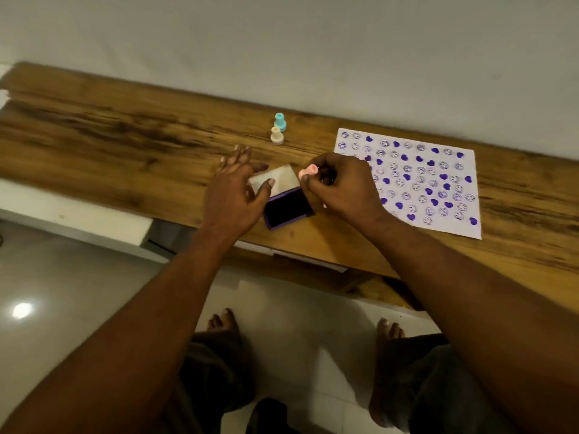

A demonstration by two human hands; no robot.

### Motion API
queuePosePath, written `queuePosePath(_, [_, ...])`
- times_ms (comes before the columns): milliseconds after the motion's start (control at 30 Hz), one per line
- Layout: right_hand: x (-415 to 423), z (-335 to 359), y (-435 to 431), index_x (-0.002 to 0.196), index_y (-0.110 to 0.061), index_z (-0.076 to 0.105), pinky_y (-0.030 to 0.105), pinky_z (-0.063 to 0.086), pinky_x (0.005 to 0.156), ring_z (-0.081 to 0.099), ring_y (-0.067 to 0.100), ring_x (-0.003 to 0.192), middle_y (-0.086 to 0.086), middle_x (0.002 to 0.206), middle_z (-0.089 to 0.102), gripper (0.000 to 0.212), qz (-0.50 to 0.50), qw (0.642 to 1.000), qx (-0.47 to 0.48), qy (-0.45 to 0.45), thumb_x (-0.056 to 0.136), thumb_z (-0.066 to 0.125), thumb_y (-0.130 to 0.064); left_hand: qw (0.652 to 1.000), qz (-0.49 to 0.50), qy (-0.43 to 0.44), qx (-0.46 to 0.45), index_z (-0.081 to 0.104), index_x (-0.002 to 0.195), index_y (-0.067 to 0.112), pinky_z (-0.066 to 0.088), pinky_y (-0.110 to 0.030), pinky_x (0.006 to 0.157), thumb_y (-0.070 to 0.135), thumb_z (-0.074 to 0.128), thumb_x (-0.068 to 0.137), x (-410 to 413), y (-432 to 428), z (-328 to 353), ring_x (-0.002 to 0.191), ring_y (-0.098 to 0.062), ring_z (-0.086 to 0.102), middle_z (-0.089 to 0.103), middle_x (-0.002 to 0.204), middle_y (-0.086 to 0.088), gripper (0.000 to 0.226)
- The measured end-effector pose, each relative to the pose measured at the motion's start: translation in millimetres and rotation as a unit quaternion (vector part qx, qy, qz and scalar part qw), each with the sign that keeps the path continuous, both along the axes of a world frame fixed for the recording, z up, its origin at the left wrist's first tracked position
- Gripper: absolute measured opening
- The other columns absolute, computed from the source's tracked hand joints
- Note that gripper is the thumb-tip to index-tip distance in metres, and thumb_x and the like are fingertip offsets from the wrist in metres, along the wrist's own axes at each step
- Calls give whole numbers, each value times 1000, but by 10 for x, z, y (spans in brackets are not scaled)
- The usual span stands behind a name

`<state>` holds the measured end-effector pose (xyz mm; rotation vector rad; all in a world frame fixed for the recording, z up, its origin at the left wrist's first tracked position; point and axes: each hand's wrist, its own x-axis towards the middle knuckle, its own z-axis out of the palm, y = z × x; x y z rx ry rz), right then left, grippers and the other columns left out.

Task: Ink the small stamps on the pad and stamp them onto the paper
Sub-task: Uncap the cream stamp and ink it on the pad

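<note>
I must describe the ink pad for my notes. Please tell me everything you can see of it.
The ink pad is a rectangular purple case, plastic-looking, lying open on the wooden table near its front edge. Its dark inked surface faces up; the pale lid is folded back behind it. The left hand rests its thumb on the lid.

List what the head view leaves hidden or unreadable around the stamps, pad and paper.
- Pink stamp: printing face, hidden by fingers of the right hand in the head view.
- Paper: left part, covered by the right hand.
- Ink pad lid: left part, under the left hand.
- Teal stamp and cream stamp: designs, face down and too small.
</note>
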<state>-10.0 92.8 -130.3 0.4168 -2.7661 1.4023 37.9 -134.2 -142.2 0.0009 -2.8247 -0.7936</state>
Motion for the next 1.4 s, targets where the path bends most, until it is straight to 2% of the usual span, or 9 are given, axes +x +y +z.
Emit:
queuePosePath(100, [12, -30, -356, 109, -27, 77, 8, 46, 63, 66, -3, 84, -17, 89, 71, 27, 33, 999, 8, 3, 92, 72, -47, 997, 55, -59, 1, 70, 134, 24, 19, -39, 127, 43, 71, 96, 39, -347, -58, 158, -23, 27, 41, 166, -11, 42])
queuePosePath(233, [6, -80, -770, 107, -24, 76, 30, 54, 68, 66, 9, 80, -12, 90, 74, 20, 89, 995, 40, 22, 93, 71, -37, 991, 56, -123, 12, 70, 134, 29, 21, -40, 127, 55, 83, 82, 109, -641, -139, 160, -22, 20, 32, 170, -11, 59])
queuePosePath(300, [-14, -117, -890, 111, -26, 75, 30, 52, 69, 66, 8, 83, -12, 95, 74, 21, 122, 988, 86, 31, 93, 69, -35, 990, 47, -135, 10, 70, 133, 32, 19, -42, 129, 56, 86, 78, 123, -685, -183, 161, -21, 16, 30, 171, -10, 61])
queuePosePath(367, [-42, -159, -979, 114, -30, 73, 27, 47, 69, 64, 8, 87, -12, 99, 73, 24, 142, 980, 133, 40, 93, 68, -39, 990, 46, -129, 20, 70, 131, 34, 21, -43, 129, 56, 84, 80, 122, -704, -234, 161, -21, 16, 32, 171, -9, 58])
queuePosePath(467, [-78, -191, -1061, 115, -35, 72, 30, 50, 71, 62, 7, 89, -14, 100, 72, 25, 155, 971, 175, 52, 92, 67, -42, 992, 49, -115, 35, 72, 127, 36, 18, -42, 129, 52, 82, 83, 92, -703, -284, 161, -22, 17, 35, 169, -10, 48])
queuePosePath(667, [-158, -221, -1123, 114, -35, 73, 26, 40, 67, 56, 5, 85, -13, 100, 72, 23, 157, 963, 207, 73, 92, 67, -43, 991, 42, -112, 53, 73, 124, 33, 15, -46, 130, 44, 79, 84, 44, -665, -350, 161, -25, 17, 35, 168, -13, 42])
queuePosePath(1033, [-147, -173, -1122, 120, -33, 72, 29, 44, 75, 63, 12, 97, -8, 109, 74, 26, 174, 951, 243, 81, 95, 66, -40, 991, 41, -118, 41, 70, 130, 32, 9, -41, 129, 42, 78, 87, 27, -614, -333, 162, -23, 13, 31, 170, -11, 45])
queuePosePath(1133, [-143, -160, -1150, 123, -32, 72, 33, 50, 83, 64, 17, 104, -6, 113, 73, 29, 180, 938, 280, 97, 97, 63, -41, 991, 39, -123, 45, 70, 129, 32, 9, -42, 130, 41, 78, 88, 30, -619, -309, 162, -23, 12, 30, 170, -12, 43])
queuePosePath(1400, [-143, -134, -1269, 125, -24, 68, 42, 48, 95, 64, 26, 110, 4, 117, 71, 32, 186, 889, 393, 145, 102, 54, -41, 991, 32, -127, 33, 69, 133, 28, 9, -42, 131, 41, 77, 89, 20, -614, -293, 162, -23, 11, 30, 171, -11, 46])
